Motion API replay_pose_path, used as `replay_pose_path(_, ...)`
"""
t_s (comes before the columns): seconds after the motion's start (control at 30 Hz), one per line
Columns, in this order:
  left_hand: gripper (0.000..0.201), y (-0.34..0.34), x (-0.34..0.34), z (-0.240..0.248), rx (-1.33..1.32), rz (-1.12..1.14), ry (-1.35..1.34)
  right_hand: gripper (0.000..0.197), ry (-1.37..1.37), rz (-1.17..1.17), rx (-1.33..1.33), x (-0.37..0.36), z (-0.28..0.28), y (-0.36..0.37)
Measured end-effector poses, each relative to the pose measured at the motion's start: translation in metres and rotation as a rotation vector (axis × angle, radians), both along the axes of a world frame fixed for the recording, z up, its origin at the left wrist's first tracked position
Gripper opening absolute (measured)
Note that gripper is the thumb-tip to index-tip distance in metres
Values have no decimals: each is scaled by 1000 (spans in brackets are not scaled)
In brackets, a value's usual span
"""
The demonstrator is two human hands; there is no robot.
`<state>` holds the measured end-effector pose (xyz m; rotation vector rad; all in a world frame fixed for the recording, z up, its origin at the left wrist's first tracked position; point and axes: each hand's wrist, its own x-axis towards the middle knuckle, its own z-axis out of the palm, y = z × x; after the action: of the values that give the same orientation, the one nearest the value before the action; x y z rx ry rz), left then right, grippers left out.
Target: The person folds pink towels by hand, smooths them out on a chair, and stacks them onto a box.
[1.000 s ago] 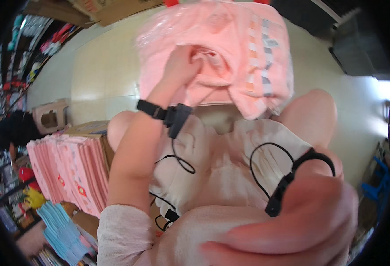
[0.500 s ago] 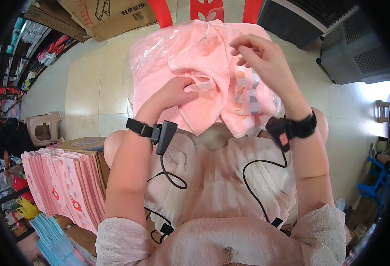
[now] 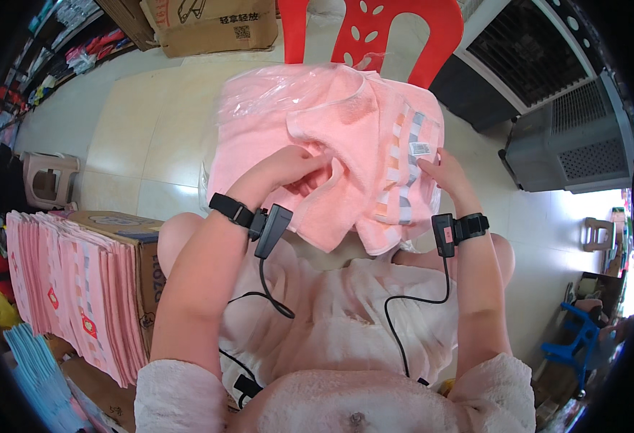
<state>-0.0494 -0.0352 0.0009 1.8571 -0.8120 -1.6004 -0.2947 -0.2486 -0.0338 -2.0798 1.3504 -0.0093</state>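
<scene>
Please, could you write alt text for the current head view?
A person's left hand reaches into a fold of a pink towel; the right hand is beside a checked border. A red chair stands beyond, folded pink towels at left.

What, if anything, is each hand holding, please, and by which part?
The left hand is in a loose fold of the pink terry towel; the right hand is at the right edge of the pink towel pile. Whether either grips cannot be told.

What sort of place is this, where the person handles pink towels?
It looks like a storeroom or small shop, though I cannot be certain: a thick stack of folded pink towels, shelves crowded with goods and a large cardboard box suggest it.
</scene>
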Motion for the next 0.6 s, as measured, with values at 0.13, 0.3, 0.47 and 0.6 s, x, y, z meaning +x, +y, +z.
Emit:
replay_pose_path(0.13, 43, -3, 10, -7, -33, 197, 69, 71, 82, 78, -96, 10, 6, 5)
replay_pose_path(0.3, 41, -6, 6, -7, -73, 398, 250, 59, -101, 66, -246, 16, 5, 15)
replay_pose_path(0.47, 30, -9, 9, -24, -175, 527, 240, 45, -171, 7, -148, 22, 23, 15)
replay_pose_path(0.6, 22, -18, 5, -22, -263, 539, 254, 34, -144, -15, -219, 11, 20, 9)
